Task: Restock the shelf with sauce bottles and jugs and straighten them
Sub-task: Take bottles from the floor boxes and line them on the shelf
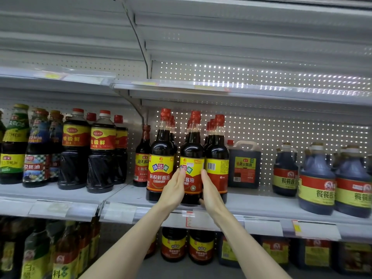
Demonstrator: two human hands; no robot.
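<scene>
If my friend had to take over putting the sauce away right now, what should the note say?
Left hand: open and flat, pressing the left side of the middle bottle.
Right hand: open and flat, pressing its right side.
Where: the middle bottle stands upright at the front of the shelf, between the left bottle and the right bottle. A jug stands farther right.
Done: all three front bottles are upright.
Left: the right bottle shows its barcode, so it probably needs turning.
</scene>
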